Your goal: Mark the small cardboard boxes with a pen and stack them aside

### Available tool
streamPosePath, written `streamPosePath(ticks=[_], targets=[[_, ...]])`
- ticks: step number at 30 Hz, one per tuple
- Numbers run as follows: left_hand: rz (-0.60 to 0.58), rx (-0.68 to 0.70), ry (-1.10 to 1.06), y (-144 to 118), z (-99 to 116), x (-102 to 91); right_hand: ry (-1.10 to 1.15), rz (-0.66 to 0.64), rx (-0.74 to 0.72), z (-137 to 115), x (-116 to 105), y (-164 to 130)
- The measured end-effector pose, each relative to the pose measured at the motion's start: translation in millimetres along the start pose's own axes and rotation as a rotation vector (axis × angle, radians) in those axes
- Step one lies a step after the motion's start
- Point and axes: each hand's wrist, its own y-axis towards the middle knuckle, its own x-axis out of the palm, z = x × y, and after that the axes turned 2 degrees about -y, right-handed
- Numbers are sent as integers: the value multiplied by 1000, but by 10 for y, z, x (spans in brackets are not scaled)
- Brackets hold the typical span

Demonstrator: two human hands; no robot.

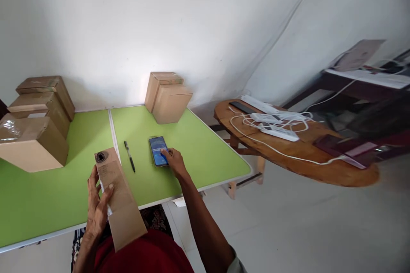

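My left hand (98, 202) is closed around a long, narrow cardboard box (126, 213), thumb on its upper face and fingers along its left side. The box tilts over the table's near edge, towards my body. At its far end shows a dark round spot (101, 157); I cannot tell whether it is a hole or a part stuck on. My right hand (175, 161) grips the right edge of a smartphone (156, 145) with a lit blue screen, thumb over the glass. Its other fingers are mostly hidden. Between the hands lies a black and clear pen (130, 157).
Several cardboard boxes (51, 136) stand at the left of the green table (208, 153), and two more boxes (173, 102) by the wall. At right, a wooden oval table (272, 160) carries white power strips (278, 130) with tangled cords. Cluttered furniture (358, 81) stands beyond.
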Motion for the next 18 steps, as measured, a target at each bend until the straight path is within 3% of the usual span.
streamPosePath(ticks=[10, 16, 18], targets=[[20, -35, -48, -27, -54, 5, -586, -57, 76, -339, -28, -297], [54, -63, -88, -62, -145, -24, -707, -22, 56, -618, -64, -515], [72, -77, -92, -84, -219, -45, -633, -57, 18, -735, -80, -717]])
